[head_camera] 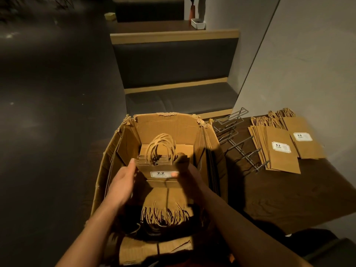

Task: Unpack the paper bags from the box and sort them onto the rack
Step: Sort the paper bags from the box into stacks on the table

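Both hands, left (123,177) and right (185,173), clasp a bundle of bags (163,166) by its sides, upright inside the box (107,164); light but floppy paper, probably best squeezed low, not by the handles.

An open cardboard box (123,149) stands left of a table (289,199). On the table, a wire rack (234,137) lies just right of the box, with two bag stacks (279,151) beyond it. More bags (165,211) lie in the box.
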Tool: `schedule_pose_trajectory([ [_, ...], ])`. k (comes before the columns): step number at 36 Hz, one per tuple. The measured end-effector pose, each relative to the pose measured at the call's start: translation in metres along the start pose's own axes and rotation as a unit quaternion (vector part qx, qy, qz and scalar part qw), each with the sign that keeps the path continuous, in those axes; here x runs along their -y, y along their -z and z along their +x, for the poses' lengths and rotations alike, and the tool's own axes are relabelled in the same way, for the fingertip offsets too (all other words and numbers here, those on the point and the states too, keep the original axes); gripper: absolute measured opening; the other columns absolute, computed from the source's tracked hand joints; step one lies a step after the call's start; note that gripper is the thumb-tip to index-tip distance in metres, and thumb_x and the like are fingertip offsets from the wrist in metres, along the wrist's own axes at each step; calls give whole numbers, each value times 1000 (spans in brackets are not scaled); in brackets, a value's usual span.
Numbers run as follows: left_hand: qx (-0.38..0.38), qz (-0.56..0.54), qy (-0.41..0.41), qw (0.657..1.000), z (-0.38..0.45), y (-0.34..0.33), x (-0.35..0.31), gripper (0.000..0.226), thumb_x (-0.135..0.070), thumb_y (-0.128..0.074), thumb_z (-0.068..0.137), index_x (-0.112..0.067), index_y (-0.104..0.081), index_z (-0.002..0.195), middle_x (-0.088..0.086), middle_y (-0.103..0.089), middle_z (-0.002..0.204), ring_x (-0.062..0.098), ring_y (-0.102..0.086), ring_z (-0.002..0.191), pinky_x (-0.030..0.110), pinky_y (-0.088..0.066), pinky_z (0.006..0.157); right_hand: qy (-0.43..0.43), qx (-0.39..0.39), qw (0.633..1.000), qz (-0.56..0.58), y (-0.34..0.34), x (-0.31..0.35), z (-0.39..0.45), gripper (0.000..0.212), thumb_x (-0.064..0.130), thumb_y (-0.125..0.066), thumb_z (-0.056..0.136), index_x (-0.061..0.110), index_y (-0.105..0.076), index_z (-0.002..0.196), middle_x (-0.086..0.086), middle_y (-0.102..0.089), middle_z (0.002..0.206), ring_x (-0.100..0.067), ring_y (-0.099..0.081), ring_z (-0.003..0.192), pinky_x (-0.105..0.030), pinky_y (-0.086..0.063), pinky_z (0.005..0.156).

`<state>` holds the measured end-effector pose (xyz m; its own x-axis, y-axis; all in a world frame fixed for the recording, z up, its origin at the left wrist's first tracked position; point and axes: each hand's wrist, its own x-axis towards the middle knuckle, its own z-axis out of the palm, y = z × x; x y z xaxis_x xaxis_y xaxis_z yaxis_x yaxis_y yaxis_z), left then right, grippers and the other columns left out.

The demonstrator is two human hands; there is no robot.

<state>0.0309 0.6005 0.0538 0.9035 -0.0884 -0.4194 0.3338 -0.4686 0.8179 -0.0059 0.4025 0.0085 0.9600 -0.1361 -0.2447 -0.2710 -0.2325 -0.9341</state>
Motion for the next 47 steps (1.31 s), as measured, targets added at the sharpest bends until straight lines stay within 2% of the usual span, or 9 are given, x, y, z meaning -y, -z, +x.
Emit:
schedule_pose_trajectory([
  [6,83,-208,64,973,-16,-24,8,54,-55,-27,99,-22,-51,136,5,-55,134,24,-50,122,36,-32,100,-19,-18,999,26,-10,-14,0,6,12,-54,97,9,-56,102,1,-57,94,-4,-53,80,-4,-42,54],
  [10,81,-209,70,972,-15,-35,13,59,-64,-23,94,-26,-60,121,10,-56,136,19,-57,108,38,-37,101,-35,-71,994,76,-15,-6,-6,60,55,-77,64,3,-58,87,1,-55,79,-5,-52,69,-6,-42,54],
  [15,89,-241,24,966,-10,-26,3,68,-63,-14,95,-24,-37,146,0,-47,144,20,-37,137,32,-26,107,-42,-48,991,121,-5,13,0,9,22,-60,93,13,-61,95,-5,-65,93,-18,-64,87,-20,-53,68],
  [18,99,-204,-49,973,-8,-15,1,55,-66,-25,86,-34,-55,119,-14,-65,114,10,-53,123,31,-37,103,-8,-34,994,108,5,21,5,12,17,-66,90,17,-56,97,-8,-61,95,-24,-63,91,-36,-55,81],
  [22,156,-154,-87,972,-11,-16,5,74,-74,-58,73,-24,-56,128,-15,-70,113,1,-66,103,26,-52,89,7,-37,986,160,12,29,1,35,37,-68,81,22,-60,111,-13,-67,109,-33,-65,103,-56,-51,93],
  [25,143,-221,-49,963,-14,-28,10,38,-52,-41,96,-28,-60,118,-13,-73,108,7,-67,104,23,-51,82,22,-33,981,190,15,30,-4,32,23,-64,85,18,-60,116,-13,-68,112,-32,-66,104,-56,-51,93],
  [34,40,-625,187,757,0,-54,33,57,-61,-44,91,-20,-58,130,18,-61,130,38,-54,121,55,-36,106,54,-45,959,273,18,32,-4,32,8,-64,87,15,-60,118,-10,-70,114,-32,-65,110,-44,-54,90],
  [42,25,-648,192,737,-1,-54,14,58,-61,-50,89,-20,-61,127,12,-66,126,28,-62,116,27,-50,90,32,-16,937,349,32,41,-8,31,9,-64,86,7,-60,117,-20,-66,116,-38,-62,111,-51,-51,94],
  [47,45,-678,169,713,-11,-72,-2,55,-61,-43,92,-22,-66,122,11,-70,117,30,-63,111,44,-43,104,26,11,931,364,39,38,-17,33,2,-56,93,2,-53,126,-19,-66,120,-36,-63,113,-50,-50,97],
])
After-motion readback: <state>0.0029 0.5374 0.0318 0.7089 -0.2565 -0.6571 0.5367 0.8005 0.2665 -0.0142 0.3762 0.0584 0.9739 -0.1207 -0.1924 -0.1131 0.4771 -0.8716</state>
